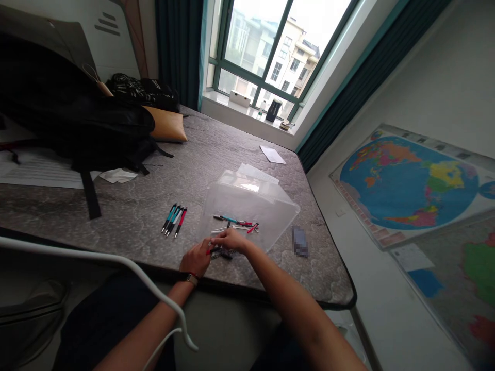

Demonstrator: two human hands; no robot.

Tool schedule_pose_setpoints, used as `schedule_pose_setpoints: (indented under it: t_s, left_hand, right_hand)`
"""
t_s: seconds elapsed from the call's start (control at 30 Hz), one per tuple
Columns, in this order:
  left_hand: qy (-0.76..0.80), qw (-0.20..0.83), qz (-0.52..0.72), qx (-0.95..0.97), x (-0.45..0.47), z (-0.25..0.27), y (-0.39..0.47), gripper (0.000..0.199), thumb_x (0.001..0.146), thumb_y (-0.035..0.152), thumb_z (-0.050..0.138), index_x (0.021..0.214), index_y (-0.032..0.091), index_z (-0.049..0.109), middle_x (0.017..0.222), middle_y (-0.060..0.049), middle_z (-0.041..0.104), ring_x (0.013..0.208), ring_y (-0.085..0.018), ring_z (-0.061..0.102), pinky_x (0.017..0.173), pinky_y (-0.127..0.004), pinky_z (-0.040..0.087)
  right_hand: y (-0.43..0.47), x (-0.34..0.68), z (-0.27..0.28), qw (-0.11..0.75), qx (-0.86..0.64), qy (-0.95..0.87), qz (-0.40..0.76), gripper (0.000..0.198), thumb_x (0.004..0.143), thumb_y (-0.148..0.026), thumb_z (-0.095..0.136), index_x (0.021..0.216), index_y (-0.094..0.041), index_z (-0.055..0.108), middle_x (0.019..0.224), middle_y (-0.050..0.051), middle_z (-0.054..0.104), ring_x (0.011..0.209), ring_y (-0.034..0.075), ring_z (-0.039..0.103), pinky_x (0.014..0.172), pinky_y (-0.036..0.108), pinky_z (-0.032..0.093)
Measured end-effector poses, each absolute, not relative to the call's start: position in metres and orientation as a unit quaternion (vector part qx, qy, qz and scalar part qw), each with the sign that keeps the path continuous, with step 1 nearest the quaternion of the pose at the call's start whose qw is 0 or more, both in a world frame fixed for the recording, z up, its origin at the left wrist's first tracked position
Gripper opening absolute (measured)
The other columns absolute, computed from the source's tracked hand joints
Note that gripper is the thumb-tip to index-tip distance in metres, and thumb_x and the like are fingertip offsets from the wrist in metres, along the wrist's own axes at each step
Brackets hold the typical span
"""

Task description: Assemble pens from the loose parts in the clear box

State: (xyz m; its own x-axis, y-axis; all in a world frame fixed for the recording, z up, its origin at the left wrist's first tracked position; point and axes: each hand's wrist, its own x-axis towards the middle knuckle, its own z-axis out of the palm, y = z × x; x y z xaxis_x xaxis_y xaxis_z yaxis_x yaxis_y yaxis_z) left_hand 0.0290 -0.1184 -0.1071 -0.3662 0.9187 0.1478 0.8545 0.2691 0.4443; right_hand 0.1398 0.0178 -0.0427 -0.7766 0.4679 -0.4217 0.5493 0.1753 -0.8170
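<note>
My left hand [196, 258] is closed around a pen [210, 252], of which a red bit shows past the fingers. Close against it, my right hand [231, 240] has its fingers pinched together at the left fingertips; what they grip is too small to make out. Under and beyond my hands lies a clear plastic folder [270, 211] with loose pen parts [235, 222] on it, in teal, red, white and black. Small dark parts [225, 254] lie just below my right hand. Several pens [174, 220] with teal, white and red barrels lie side by side to the left.
A quilted grey mattress [150, 206] is the work surface, its front edge near my wrists. A black backpack [77, 113] and papers [46, 172] occupy the left. A blurred grey object [299, 241] lies right of the folder. A white tube [116, 257] crosses the lower left.
</note>
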Motion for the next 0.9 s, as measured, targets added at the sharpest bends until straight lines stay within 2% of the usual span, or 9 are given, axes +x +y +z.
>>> schedule_pose_setpoints:
  t_s: [0.2, 0.27, 0.33, 0.4, 0.47, 0.53, 0.63, 0.73, 0.9]
  left_hand:
    - [0.790, 0.069, 0.229, 0.565, 0.029, -0.106, -0.118, 0.030, 0.099, 0.035, 0.033, 0.114, 0.024, 0.056, 0.089, -0.005, 0.069, 0.080, -0.020, 0.063, 0.059, -0.027, 0.033]
    - [0.789, 0.067, 0.238, 0.562, 0.029, -0.106, -0.118, 0.032, 0.099, 0.038, 0.031, 0.110, 0.025, 0.058, 0.089, -0.005, 0.069, 0.080, -0.019, 0.063, 0.060, -0.026, 0.033]
    - [0.786, 0.065, 0.248, 0.562, 0.030, -0.105, -0.118, 0.033, 0.099, 0.038, 0.031, 0.107, 0.025, 0.060, 0.089, -0.004, 0.069, 0.079, -0.018, 0.062, 0.060, -0.026, 0.032]
    - [0.782, 0.064, 0.255, 0.566, 0.030, -0.105, -0.118, 0.032, 0.099, 0.037, 0.031, 0.106, 0.026, 0.061, 0.089, -0.004, 0.069, 0.079, -0.017, 0.062, 0.061, -0.026, 0.032]
    - [0.782, 0.064, 0.257, 0.564, 0.030, -0.104, -0.118, 0.032, 0.099, 0.036, 0.032, 0.104, 0.026, 0.062, 0.087, -0.004, 0.068, 0.077, -0.017, 0.061, 0.060, -0.026, 0.031]
    - [0.790, 0.065, 0.255, 0.554, 0.030, -0.103, -0.118, 0.032, 0.099, 0.037, 0.032, 0.100, 0.025, 0.061, 0.084, -0.004, 0.067, 0.074, -0.017, 0.060, 0.058, -0.026, 0.029]
    - [0.794, 0.067, 0.246, 0.551, 0.029, -0.102, -0.118, 0.031, 0.098, 0.037, 0.033, 0.092, 0.022, 0.060, 0.081, -0.004, 0.066, 0.073, -0.017, 0.059, 0.057, -0.027, 0.027]
    - [0.793, 0.065, 0.238, 0.557, 0.029, -0.101, -0.118, 0.029, 0.097, 0.036, 0.035, 0.087, 0.021, 0.058, 0.082, -0.005, 0.066, 0.074, -0.017, 0.059, 0.058, -0.027, 0.027]
    - [0.793, 0.065, 0.242, 0.555, 0.030, -0.103, -0.118, 0.028, 0.097, 0.034, 0.036, 0.089, 0.022, 0.059, 0.081, -0.004, 0.065, 0.074, -0.017, 0.059, 0.059, -0.026, 0.028]
  right_hand:
    - [0.019, 0.141, -0.047, 0.034, 0.316, 0.804, -0.502, 0.040, 0.083, -0.050, 0.061, 0.083, -0.013, 0.075, 0.051, -0.005, 0.046, 0.051, 0.008, 0.033, 0.050, 0.021, 0.027]
    - [0.026, 0.148, -0.037, 0.022, 0.308, 0.827, -0.471, 0.036, 0.085, -0.046, 0.060, 0.080, -0.013, 0.075, 0.054, -0.004, 0.052, 0.051, 0.009, 0.038, 0.051, 0.021, 0.029]
    - [0.037, 0.162, -0.023, -0.035, 0.347, 0.845, -0.406, 0.034, 0.087, -0.040, 0.057, 0.078, -0.013, 0.074, 0.061, 0.000, 0.061, 0.055, 0.010, 0.048, 0.056, 0.021, 0.034]
    - [0.050, 0.180, -0.008, -0.124, 0.432, 0.839, -0.307, 0.033, 0.090, -0.037, 0.051, 0.082, -0.014, 0.074, 0.069, 0.003, 0.067, 0.062, 0.013, 0.056, 0.061, 0.022, 0.037]
    - [0.063, 0.197, 0.002, -0.168, 0.503, 0.822, -0.208, 0.032, 0.091, -0.035, 0.049, 0.087, -0.015, 0.074, 0.077, 0.006, 0.071, 0.070, 0.015, 0.061, 0.066, 0.023, 0.040]
    - [0.072, 0.207, 0.005, -0.148, 0.537, 0.816, -0.151, 0.028, 0.090, -0.032, 0.051, 0.093, -0.016, 0.074, 0.082, 0.007, 0.072, 0.076, 0.017, 0.064, 0.071, 0.024, 0.041]
    - [0.078, 0.206, -0.008, -0.048, 0.523, 0.841, -0.125, 0.022, 0.086, -0.023, 0.056, 0.100, -0.017, 0.073, 0.091, 0.008, 0.073, 0.084, 0.018, 0.065, 0.076, 0.023, 0.042]
    - [0.081, 0.193, -0.028, 0.036, 0.499, 0.862, -0.078, 0.025, 0.086, -0.015, 0.053, 0.101, -0.018, 0.072, 0.102, 0.011, 0.071, 0.094, 0.019, 0.064, 0.078, 0.022, 0.041]
    - [0.086, 0.180, -0.050, 0.066, 0.494, 0.865, -0.047, 0.029, 0.089, -0.010, 0.044, 0.099, -0.016, 0.071, 0.105, 0.013, 0.068, 0.096, 0.020, 0.063, 0.078, 0.023, 0.041]
